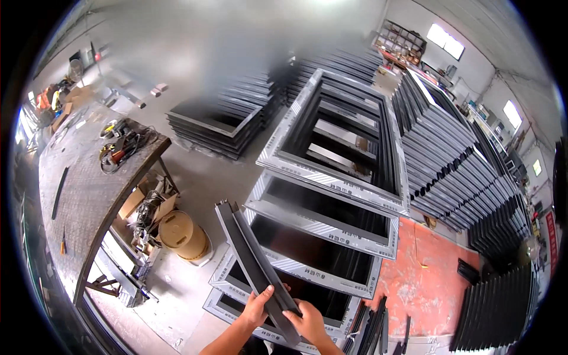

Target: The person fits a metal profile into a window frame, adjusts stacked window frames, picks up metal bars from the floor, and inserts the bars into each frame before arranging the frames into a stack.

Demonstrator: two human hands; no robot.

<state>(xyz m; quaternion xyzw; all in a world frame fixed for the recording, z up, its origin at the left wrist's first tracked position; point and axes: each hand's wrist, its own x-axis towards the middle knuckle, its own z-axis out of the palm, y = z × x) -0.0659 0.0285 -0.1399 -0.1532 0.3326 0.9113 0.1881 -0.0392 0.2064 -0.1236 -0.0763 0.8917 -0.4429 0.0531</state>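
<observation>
Bars [251, 261], dark and long, slant over stacked frames [331, 234]; the left hand [257, 307] and right hand [309, 323] both grasp them near the lower end. With the far end seemingly unsupported, a slackened grip could let it drop and scratch a frame.

Stacked frames [331, 178] stand before the hands [256, 309]; leftward, the floor [184, 293] offers passage.

Worn brown workbench [89, 183], apparently corded tools [121, 148] near one corner, dark strip [60, 192], orange-handled screwdriver [63, 244]
</observation>
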